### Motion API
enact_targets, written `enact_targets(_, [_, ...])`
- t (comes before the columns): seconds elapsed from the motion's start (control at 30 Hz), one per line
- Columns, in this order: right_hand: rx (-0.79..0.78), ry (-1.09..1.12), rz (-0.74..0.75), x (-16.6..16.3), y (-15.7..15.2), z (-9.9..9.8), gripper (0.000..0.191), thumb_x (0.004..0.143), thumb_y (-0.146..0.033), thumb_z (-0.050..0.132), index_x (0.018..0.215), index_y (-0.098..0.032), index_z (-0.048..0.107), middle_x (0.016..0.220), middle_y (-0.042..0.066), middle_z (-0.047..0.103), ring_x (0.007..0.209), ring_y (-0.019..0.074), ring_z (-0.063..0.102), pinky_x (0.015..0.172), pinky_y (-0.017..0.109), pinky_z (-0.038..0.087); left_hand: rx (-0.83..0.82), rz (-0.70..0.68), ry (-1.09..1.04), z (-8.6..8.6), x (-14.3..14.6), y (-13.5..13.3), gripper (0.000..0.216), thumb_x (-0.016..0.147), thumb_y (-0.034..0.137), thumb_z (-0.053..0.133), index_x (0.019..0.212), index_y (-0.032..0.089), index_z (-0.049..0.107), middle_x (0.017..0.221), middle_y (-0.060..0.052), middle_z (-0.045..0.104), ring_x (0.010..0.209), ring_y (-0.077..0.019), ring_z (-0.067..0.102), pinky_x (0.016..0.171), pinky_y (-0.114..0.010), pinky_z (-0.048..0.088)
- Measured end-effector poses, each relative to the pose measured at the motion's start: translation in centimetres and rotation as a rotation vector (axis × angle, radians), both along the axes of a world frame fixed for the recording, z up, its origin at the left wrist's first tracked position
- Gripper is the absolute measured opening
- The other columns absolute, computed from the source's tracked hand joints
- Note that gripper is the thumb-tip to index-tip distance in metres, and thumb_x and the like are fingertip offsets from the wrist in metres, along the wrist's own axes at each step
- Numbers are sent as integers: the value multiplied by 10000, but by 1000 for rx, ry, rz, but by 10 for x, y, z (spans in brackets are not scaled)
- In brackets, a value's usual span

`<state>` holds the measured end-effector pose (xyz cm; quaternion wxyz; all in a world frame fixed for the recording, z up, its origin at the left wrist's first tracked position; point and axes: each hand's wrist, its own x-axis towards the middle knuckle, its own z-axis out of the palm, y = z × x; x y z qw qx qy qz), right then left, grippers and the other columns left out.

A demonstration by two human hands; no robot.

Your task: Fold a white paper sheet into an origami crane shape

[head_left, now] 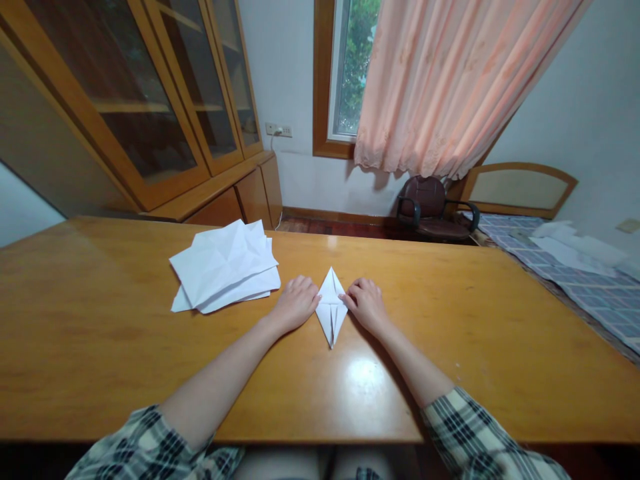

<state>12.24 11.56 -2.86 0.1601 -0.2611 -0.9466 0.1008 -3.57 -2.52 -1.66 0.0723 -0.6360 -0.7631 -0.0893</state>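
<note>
A white sheet folded into a narrow diamond (331, 308) lies flat on the wooden table (100, 333), pointing toward me. My left hand (296, 303) presses its left corner with curled fingers. My right hand (366, 303) presses the right corner the same way. Both hands rest on the tabletop, one on each side of the folded paper.
A loose pile of creased white sheets (225, 267) lies on the table to the left of my hands. Beyond the table stand a wooden glass-door cabinet (150, 113), a dark office chair (433, 207) under a pink curtain, and a bed (590, 280) at right.
</note>
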Motion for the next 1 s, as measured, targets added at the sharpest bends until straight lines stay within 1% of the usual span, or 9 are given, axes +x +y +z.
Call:
enact_targets(0.1, [77, -25, 35, 0, -2, -1, 292, 916, -420, 473, 841, -191, 639, 980, 76, 560, 965, 221, 472, 814, 338, 341, -7, 10, 15, 0, 2, 1, 264, 941, 318, 377, 843, 166, 570, 920, -90, 538, 923, -253, 464, 796, -386, 376])
enact_targets(0.23, [141, -42, 60, 1, -3, -3, 292, 916, -433, 473, 877, -191, 632, 989, 83, 563, 964, 225, 474, 802, 337, 332, -9, 22, 28, -2, 2, 2, 236, 932, 303, 398, 836, 167, 566, 918, -85, 537, 917, -246, 461, 790, -376, 373])
enact_targets(0.53, [161, -38, 66, 1, -2, -4, 298, 916, -442, 470, 871, -191, 624, 982, 87, 565, 952, 226, 481, 788, 341, 331, 12, 4, -88, -1, -2, 3, 240, 930, 297, 401, 806, 174, 567, 882, -66, 533, 893, -226, 455, 770, -350, 367])
enact_targets(0.63, [140, -15, 66, 2, -1, -5, 284, 923, -416, 462, 856, -188, 618, 979, 84, 565, 953, 228, 481, 793, 342, 331, 13, 2, -138, 0, -5, 2, 245, 929, 310, 404, 810, 179, 573, 880, -59, 533, 890, -220, 457, 767, -346, 365])
enact_targets(0.73, [57, 29, 83, 4, 4, -5, 257, 928, -380, 459, 839, -191, 608, 955, 69, 560, 927, 211, 486, 791, 329, 339, 15, -4, -192, -2, -9, 1, 242, 922, 337, 422, 805, 186, 572, 872, -48, 531, 883, -213, 459, 771, -340, 364])
enact_targets(0.83, [-37, 71, 95, 7, 8, -7, 210, 897, -370, 517, 818, -194, 600, 920, 52, 552, 901, 194, 491, 787, 312, 348, 30, -28, -243, -6, -14, 0, 207, 897, 364, 477, 817, 195, 565, 876, -35, 529, 890, -209, 458, 789, -333, 365])
enact_targets(1.0, [-85, 90, 76, 7, 10, -8, 188, 867, -352, 559, 777, -192, 597, 903, 48, 550, 891, 192, 492, 787, 314, 348, 39, -56, -301, -7, -19, -2, 192, 873, 384, 525, 827, 202, 561, 884, -24, 532, 888, -205, 459, 798, -330, 365])
